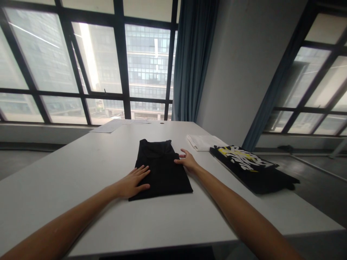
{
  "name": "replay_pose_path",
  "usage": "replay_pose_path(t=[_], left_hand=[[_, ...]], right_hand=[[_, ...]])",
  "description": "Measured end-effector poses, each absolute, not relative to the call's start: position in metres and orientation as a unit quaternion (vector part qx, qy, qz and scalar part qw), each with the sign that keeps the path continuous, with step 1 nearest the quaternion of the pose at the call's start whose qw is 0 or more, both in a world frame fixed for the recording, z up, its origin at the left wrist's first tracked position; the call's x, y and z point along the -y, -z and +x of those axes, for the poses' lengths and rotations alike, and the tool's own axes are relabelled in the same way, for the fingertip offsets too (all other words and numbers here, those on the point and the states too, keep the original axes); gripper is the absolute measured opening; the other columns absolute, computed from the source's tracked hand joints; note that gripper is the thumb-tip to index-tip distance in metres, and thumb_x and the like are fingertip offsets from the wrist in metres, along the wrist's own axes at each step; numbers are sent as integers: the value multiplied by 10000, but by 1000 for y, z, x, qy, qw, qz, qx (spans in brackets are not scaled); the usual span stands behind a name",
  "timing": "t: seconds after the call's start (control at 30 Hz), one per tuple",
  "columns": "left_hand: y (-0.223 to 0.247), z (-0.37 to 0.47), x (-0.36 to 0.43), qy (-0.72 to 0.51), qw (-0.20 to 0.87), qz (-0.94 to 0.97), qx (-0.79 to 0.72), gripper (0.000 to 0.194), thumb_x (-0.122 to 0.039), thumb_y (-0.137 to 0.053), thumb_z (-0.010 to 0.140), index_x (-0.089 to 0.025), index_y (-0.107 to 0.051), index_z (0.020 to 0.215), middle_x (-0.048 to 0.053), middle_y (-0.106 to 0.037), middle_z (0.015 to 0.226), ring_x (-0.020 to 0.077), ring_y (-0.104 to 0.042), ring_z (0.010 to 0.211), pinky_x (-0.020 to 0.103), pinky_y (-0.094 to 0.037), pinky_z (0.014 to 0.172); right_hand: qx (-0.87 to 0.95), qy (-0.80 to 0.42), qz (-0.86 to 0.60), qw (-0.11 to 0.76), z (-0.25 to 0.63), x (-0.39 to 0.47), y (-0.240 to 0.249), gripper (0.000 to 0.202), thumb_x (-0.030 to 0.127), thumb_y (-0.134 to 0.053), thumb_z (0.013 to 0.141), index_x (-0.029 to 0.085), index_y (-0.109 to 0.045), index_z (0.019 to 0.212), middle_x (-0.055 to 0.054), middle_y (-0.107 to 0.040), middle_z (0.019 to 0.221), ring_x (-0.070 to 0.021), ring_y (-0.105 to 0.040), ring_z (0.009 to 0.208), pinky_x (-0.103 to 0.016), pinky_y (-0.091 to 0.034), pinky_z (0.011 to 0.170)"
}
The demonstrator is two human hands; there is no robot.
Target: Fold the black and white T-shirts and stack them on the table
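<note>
A folded black T-shirt (165, 175) lies flat on the white table, its neckline at the far end. My left hand (132, 183) rests on its left edge, palm down with the fingers stretched out. At the shirt's right edge, my right hand (188, 161) touches the side with the thumb over the cloth and the other fingers apart. Neither hand is closed around the fabric.
To the right on the white table (103, 159) sit a folded white cloth (203, 142) and folded black garments with a white and yellow print (244, 159). Papers (108, 126) lie at the far left edge. A blue curtain (192, 61) hangs behind.
</note>
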State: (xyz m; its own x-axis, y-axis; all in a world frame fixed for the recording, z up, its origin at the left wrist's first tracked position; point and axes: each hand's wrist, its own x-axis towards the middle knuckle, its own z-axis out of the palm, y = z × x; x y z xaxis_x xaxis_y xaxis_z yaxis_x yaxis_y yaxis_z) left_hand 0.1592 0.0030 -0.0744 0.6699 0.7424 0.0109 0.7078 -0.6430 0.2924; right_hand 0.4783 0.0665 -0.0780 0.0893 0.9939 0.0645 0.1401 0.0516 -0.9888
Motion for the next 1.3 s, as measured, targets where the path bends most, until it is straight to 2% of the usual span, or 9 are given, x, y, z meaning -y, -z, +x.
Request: replay_pose_path(t=[0.13,0.23,0.37,0.5,0.63,0.77,0.9,1.03,1.3], left_hand=[[73,158,-3,-74,129,907,-394,741,-645,-360,934,-213,-275,1530,90,-153,1607,279,-109,1486,453,-86,1198],[73,158,-3,-70,132,905,-397,754,-646,-366,932,-193,-277,1529,109,-147,1605,283,-107,1485,460,-83,1198],[73,160,-1,-78,132,905,-396,765,-651,-368,930,-191,-264,1532,112,-126,1607,279,-103,1485,457,-90,1200],[65,162,2,-64,134,898,-414,757,-645,-312,947,-173,-248,1537,102,-131,1611,271,-98,1487,465,-92,1206],[50,148,-1,-74,145,907,-390,746,-656,-345,935,-209,-280,1529,80,-165,1611,269,-109,1486,464,-105,1209],[45,127,-9,-34,164,915,-366,829,-669,-531,846,-257,-289,1524,76,-159,1613,301,-114,1482,514,-91,1200],[54,111,-19,-18,184,916,-355,743,-605,-522,882,-292,-297,1517,72,-149,1613,313,-109,1480,565,-86,1182],[63,96,-32,-86,202,918,-330,504,-495,-451,938,-319,-486,1409,31,-328,1570,263,-267,1451,521,-143,1190],[65,117,-46,-202,71,922,-324,315,-362,-454,924,-224,-729,989,91,-657,1270,268,-531,1231,473,-360,1095]], right_hand=[[564,-450,-515,462,479,-67,75,558,195,-805,640,140,-613,1161,-42,-699,814,-208,-679,795,-409,-545,829],[602,-442,-487,453,476,-64,71,380,267,-791,669,148,-665,1007,-53,-723,868,-212,-679,862,-387,-530,857],[609,-486,-413,472,474,-63,69,457,356,-737,734,179,-611,1136,-62,-725,959,-198,-686,851,-374,-535,841],[646,-297,-547,442,478,-64,67,519,234,-674,782,178,-545,1282,-99,-695,1055,-180,-677,809,-383,-535,841],[750,-71,-562,342,489,-57,60,437,153,-616,799,159,-618,1236,-139,-635,1214,-210,-648,983,-394,-471,975],[838,-82,-494,215,501,-45,54,434,14,-560,719,194,-719,1080,-88,-666,1191,-218,-618,1106,-347,-446,1018],[857,-87,-492,128,509,-35,49,619,-35,-562,617,218,-699,1166,-89,-586,1345,-257,-575,1200,-367,-431,1047],[845,-24,-523,111,513,-30,46,702,-29,-600,594,262,-669,1229,-90,-537,1400,-311,-540,1239,-449,-427,1049],[882,32,-431,189,499,-36,53,269,84,-598,780,220,-764,941,-116,-582,1330,-284,-523,1244,-478,-396,1051]])
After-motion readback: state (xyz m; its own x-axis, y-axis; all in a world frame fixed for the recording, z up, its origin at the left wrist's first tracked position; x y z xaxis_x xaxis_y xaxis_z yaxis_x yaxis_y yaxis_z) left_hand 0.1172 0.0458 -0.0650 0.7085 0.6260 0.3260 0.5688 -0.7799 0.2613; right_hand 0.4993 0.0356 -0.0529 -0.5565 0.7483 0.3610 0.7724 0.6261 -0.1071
